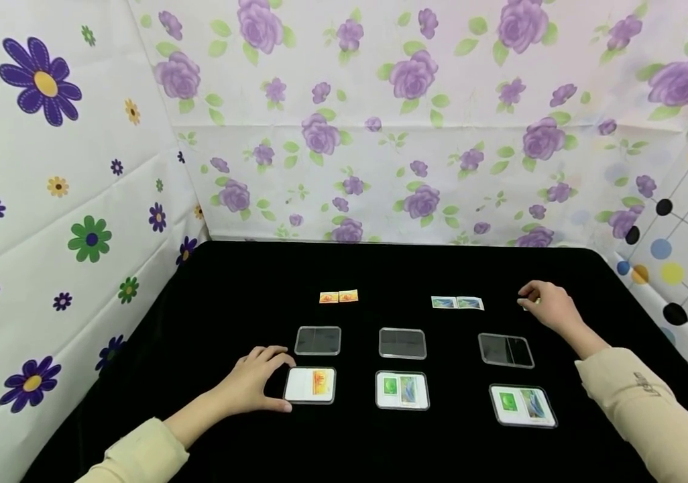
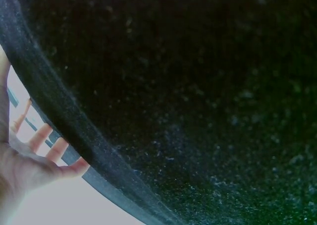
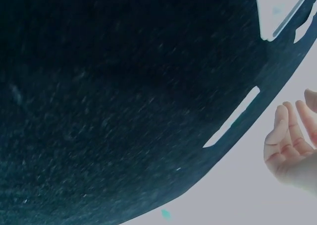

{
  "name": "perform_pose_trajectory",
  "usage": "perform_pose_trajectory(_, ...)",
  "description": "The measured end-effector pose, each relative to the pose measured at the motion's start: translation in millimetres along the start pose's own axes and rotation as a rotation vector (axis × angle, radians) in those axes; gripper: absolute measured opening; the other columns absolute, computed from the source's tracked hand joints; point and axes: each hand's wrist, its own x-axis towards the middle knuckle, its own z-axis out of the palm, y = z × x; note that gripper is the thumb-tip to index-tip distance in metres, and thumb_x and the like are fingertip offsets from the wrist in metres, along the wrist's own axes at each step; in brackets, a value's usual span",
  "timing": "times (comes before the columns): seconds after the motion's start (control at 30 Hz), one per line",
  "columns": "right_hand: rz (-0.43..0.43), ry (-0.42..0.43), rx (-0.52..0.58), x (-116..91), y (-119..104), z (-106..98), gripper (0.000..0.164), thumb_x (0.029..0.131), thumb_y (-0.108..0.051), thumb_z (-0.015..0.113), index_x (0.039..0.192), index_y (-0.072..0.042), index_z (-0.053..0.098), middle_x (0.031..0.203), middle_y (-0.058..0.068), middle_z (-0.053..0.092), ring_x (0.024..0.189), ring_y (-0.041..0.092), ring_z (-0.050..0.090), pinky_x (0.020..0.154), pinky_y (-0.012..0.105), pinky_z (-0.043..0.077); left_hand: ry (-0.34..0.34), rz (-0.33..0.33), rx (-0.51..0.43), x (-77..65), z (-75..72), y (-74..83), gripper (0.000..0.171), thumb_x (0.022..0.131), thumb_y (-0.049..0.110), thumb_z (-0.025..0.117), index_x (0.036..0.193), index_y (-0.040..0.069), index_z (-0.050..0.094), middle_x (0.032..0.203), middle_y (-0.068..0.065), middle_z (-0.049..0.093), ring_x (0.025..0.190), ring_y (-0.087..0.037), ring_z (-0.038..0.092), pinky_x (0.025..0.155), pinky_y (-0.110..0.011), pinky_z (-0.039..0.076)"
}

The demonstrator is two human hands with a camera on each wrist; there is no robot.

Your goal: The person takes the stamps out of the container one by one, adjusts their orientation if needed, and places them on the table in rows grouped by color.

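Note:
In the head view my left hand (image 1: 250, 384) lies spread at the left side of a clear case (image 1: 299, 385) holding a white card and an orange stamp (image 1: 322, 382). Its index fingertip is right at the upper left corner, its thumb tip at the lower one. My right hand (image 1: 552, 310) is at the back right, thumb and index finger bent together on a small pale stamp (image 1: 524, 307), mostly hidden by the fingers. The left wrist view shows the left hand (image 2: 34, 163) with fingers spread; the right hand (image 3: 292, 150) appears at the edge of the right wrist view.
Two orange stamps (image 1: 348, 296) and two blue-green stamps (image 1: 470, 304) lie along the back of the black table (image 1: 247, 288). Clear lids (image 1: 317, 341), (image 1: 402, 343), (image 1: 495, 349) form a middle row. Two more cases (image 1: 402, 405), (image 1: 525, 422) hold green and blue stamps. Floral cloth walls surround the table.

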Motion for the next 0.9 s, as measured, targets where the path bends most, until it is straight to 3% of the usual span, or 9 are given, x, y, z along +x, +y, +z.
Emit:
perform_pose_trajectory(0.3, -0.13, -0.001, 0.073, -9.4, -31.8, 6.6, 0.017, 0.09, -0.011, 0.062, 0.1, 0.003, 0.063, 0.08, 0.01, 0.063, 0.061, 0.008, 0.051, 0.054, 0.027, 0.041, -0.009, -0.005, 0.003, 0.2, -1.9, -0.4, 0.068, 0.062, 0.051, 0.081, 0.117, 0.021, 0.055, 0.134, -0.014, 0.051, 0.118, -0.038, 0.049, 0.088, -0.064, 0.042)
perform_pose_trajectory(0.57, -0.2, -0.005, 0.098, -14.6, -52.7, 17.6, 0.014, 0.088, -0.006, 0.063, 0.098, 0.004, 0.063, 0.075, 0.006, 0.061, 0.059, 0.004, 0.049, 0.054, 0.024, 0.041, -0.012, -0.007, -0.001, 0.3, -0.7, 0.0, 0.068, 0.063, 0.052, 0.081, 0.118, 0.021, 0.055, 0.134, -0.013, 0.05, 0.118, -0.037, 0.048, 0.088, -0.064, 0.042)
perform_pose_trajectory(0.77, -0.301, 0.013, 0.163, -22.2, -72.2, 28.7, 0.009, 0.086, -0.002, 0.064, 0.094, 0.003, 0.064, 0.075, 0.005, 0.06, 0.058, 0.002, 0.048, 0.053, 0.023, 0.041, -0.011, -0.004, 0.001, 0.7, -0.2, -0.5, 0.068, 0.062, 0.051, 0.081, 0.117, 0.021, 0.055, 0.134, -0.013, 0.051, 0.118, -0.037, 0.049, 0.088, -0.064, 0.042)
perform_pose_trajectory(0.9, -0.312, 0.017, 0.164, -23.6, -88.9, 36.7, 0.007, 0.085, -0.003, 0.066, 0.091, -0.001, 0.065, 0.074, 0.003, 0.061, 0.058, 0.002, 0.049, 0.054, 0.022, 0.042, -0.009, -0.001, 0.004, 0.5, -0.1, -0.8, 0.068, 0.062, 0.051, 0.081, 0.117, 0.021, 0.055, 0.134, -0.013, 0.051, 0.118, -0.037, 0.049, 0.088, -0.064, 0.042)
